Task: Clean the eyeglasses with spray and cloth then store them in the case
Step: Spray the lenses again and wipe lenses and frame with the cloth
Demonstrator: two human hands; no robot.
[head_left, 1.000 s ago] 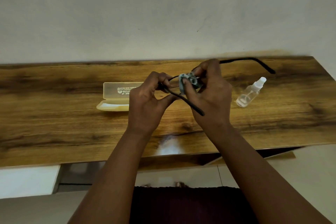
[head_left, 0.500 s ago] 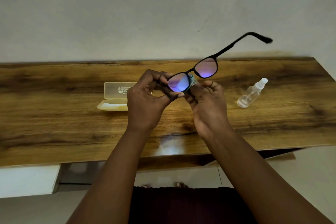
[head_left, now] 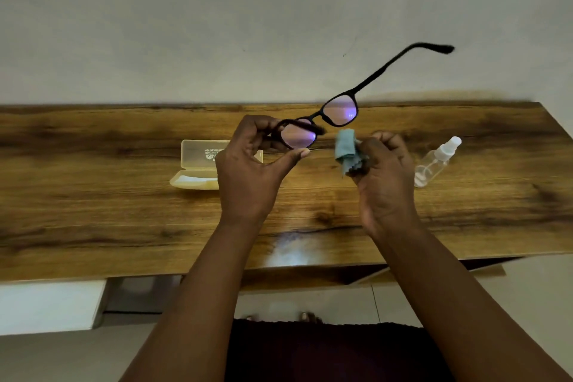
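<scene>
Black plastic-framed eyeglasses (head_left: 322, 124) pinched at one lens by left hand (head_left: 248, 170), presumably exposing the lenses; right hand (head_left: 384, 177) fingers grip crumpled teal cloth (head_left: 347, 149) just beside.

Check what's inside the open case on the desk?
The case lies open, lid up. Its tray shows only something pale, maybe a lining; no glasses. The left hand covers its right end, so that part is unseen. The eyeglasses are in that hand.
</scene>
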